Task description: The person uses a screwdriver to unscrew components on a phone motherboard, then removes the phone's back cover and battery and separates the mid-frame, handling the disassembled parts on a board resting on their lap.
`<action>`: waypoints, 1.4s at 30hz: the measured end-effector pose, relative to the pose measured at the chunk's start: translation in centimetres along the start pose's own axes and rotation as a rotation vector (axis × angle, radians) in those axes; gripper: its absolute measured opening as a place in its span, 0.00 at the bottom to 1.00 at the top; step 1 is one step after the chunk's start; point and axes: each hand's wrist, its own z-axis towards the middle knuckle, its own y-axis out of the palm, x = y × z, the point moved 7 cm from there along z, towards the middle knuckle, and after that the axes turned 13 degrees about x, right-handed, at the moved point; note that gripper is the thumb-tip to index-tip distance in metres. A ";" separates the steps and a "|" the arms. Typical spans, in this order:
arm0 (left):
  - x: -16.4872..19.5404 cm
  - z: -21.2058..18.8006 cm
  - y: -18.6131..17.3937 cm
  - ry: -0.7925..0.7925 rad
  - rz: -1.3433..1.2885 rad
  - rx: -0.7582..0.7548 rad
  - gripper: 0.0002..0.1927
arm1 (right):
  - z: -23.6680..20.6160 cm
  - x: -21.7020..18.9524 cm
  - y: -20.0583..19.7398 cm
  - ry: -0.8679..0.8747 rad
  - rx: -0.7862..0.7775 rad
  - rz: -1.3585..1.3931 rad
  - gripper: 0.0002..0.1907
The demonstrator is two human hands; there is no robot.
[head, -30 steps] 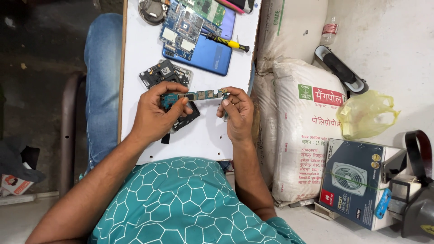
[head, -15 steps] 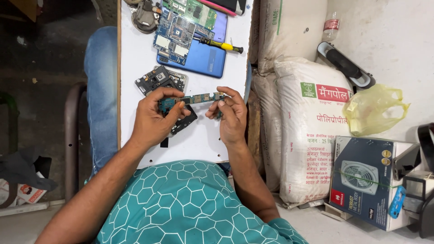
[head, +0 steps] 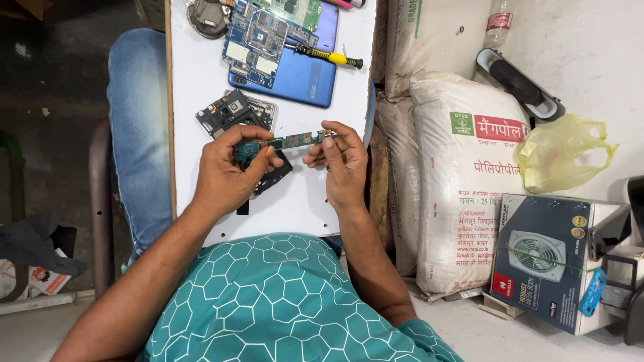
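- Two bare hands seen from above, w/ a teal hexagon-print shirt (head: 282,308) nearest the camera at the bottom.
- Left hand (head: 228,174) is curled narrow, thumb & fingers pinching the left end of a thin green circuit board strip (head: 292,141).
- Right hand (head: 345,164) is also narrow, fingertips gripping the strip's right end; the strip sits level between both hands, just above the board's middle.
- Hands hover over a white board (head: 201,87) resting on the person's lap; a leg in blue jeans (head: 137,134) runs along the board's left edge.
- Under the left hand, touching the board: a black phone frame part (head: 272,177), partly hidden by the fingers.
- Just beyond the left hand, toward the board's centre: a small dark camera-module piece (head: 228,110).
- Farther, near the far edge: a blue phone back (head: 302,77) w/ a blue mainboard (head: 251,43) lying on it.
- A screwdriver w/ yellow & black handle (head: 329,57) lies across the phone's right side, by the board's right edge.
- Far left corner: a round grey part (head: 208,17), cut off by the frame.
- Right of the board, off it: white printed sacks (head: 463,174), a yellow plastic bag (head: 560,154), and a dark blue fan box (head: 547,268) on the floor.
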 end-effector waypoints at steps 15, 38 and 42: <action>-0.2 -0.7 0.3 0.090 -0.142 -0.181 0.11 | -0.1 -0.2 0.5 -0.057 -0.003 0.063 0.10; 2.3 -2.4 0.1 0.427 0.007 -0.092 0.07 | -1.4 -0.5 -0.4 -0.331 -0.067 0.126 0.10; 3.2 -2.9 -0.2 0.494 0.068 -0.093 0.08 | -1.6 -0.6 -1.0 -0.400 -0.048 0.040 0.11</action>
